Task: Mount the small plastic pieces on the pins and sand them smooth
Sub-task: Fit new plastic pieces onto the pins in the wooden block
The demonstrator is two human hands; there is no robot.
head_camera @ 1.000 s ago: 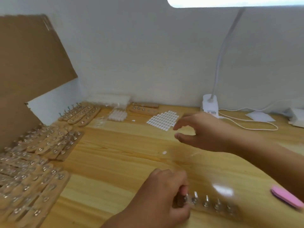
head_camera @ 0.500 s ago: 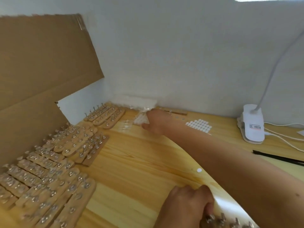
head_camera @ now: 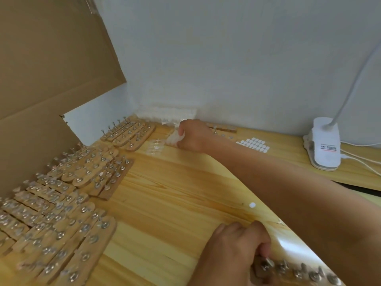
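At the back of the table (head_camera: pixel 165 203), by the wall: a heap of small white plastic pieces (head_camera: pixel 173 139) lies between the rearmost pin strips and a sheet of round white stickers (head_camera: pixel 253 143).
Right hand (head_camera: pixel 194 137): stretched far across the table, with thumb and curled fingers closed on the heap of pieces.
Left hand (head_camera: pixel 237 250): near the bottom edge of the view, fingers clenched round the end of a wooden pin strip (head_camera: pixel 292 272), which lies on the table with metal pins standing along it.
Left side: many more pin strips (head_camera: pixel 61 213) lie in packed rows, close against a cardboard sheet (head_camera: pixel 51 69).
Loose bits: a few clear pieces (head_camera: pixel 154 147) sit just left of the heap; one white dot (head_camera: pixel 252 205) lies alone on the wood beside the right forearm.
Right edge: a white lamp clamp (head_camera: pixel 325 147) sits on the table, with cables trailing off to the right.
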